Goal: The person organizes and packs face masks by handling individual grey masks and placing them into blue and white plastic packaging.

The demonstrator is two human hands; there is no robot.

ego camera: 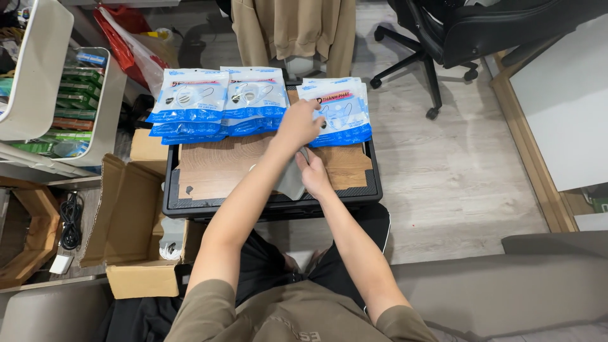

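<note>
Now the left hand (pixel 297 123) lays its fingers flat on the right stack of mask packs (pixel 342 111), not gripping. Below them, the right hand (pixel 311 172) pinches a grey cloth (pixel 292 180) on the bench (pixel 215 168). Packs look light, soft, slippery; best grabbed by an edge.

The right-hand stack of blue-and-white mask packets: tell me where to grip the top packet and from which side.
Grip the top packet of the right stack at its near bottom edge, which overhangs the wood-topped black tray. Come from the near side, thumb over, fingers under; the left hand already rests on its left edge.
</note>
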